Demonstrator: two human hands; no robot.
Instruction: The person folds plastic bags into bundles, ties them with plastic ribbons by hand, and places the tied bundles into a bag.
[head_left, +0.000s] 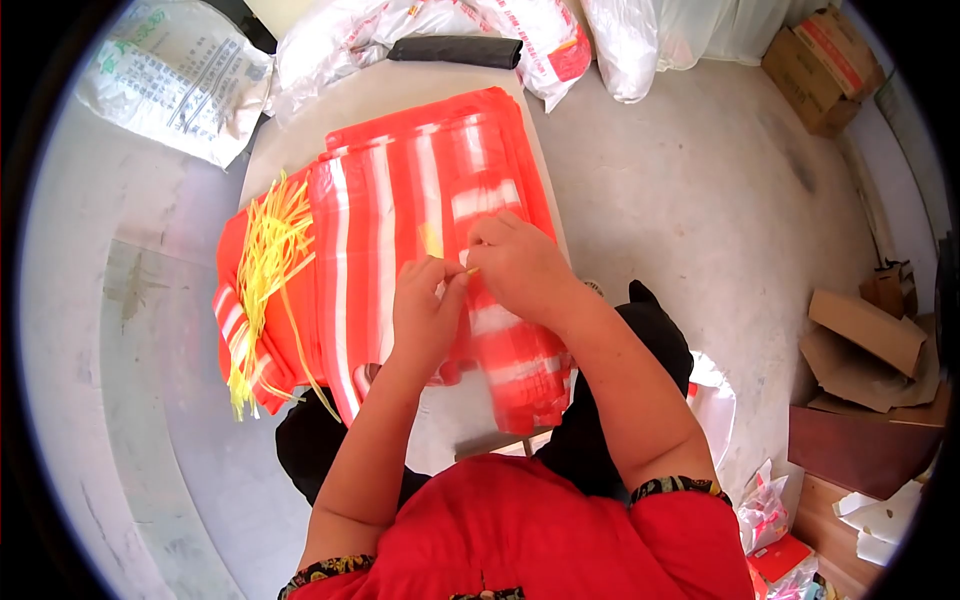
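My left hand [430, 305] and my right hand [522, 268] meet over a narrow folded bundle of red-and-white striped plastic bags [520, 372]. Both are closed in a pinch at a thin yellow strip [473, 270], mostly hidden by the fingers. Beneath lies a wide stack of flat red-and-white striped plastic bags [385, 200]. A loose heap of yellow strips [268, 245] rests on the stack's left side, with a few long ends trailing toward me.
The stack lies on a pale table [295, 140]. A black roll [455, 51] and white plastic sacks [345, 45] are at the far end. A printed white sack [180, 85] stands at the far left. Cardboard boxes [868, 345] are on the right.
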